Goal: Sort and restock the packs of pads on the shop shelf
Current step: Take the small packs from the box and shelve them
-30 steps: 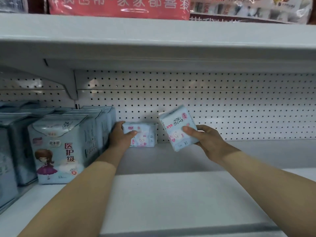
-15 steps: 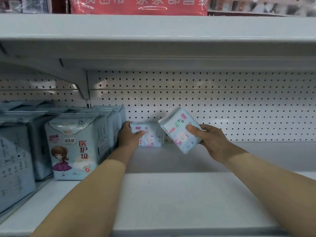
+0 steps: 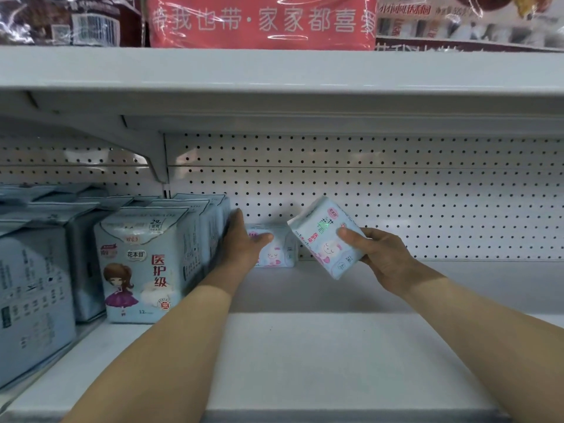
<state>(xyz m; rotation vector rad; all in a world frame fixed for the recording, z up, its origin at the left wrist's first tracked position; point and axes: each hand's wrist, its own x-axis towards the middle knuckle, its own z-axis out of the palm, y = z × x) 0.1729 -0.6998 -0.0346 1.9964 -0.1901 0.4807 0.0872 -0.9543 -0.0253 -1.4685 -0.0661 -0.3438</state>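
Right hand (image 3: 384, 257) grips the tilted pad pack (image 3: 326, 236), seemingly light, soft and slick-wrapped, across its sides; left hand (image 3: 244, 242) clasps the standing pad pack (image 3: 276, 251).

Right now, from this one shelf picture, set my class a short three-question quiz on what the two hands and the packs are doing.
1. True or false: the right hand holds its pack flat on the shelf.
2. The left hand has its thumb on: A a large pack; B the small standing pack; C nothing.
3. Fill in: the row of large packs stands to the ___ of both hands.
Key: 1 false, it is tilted; 2 B; 3 left.
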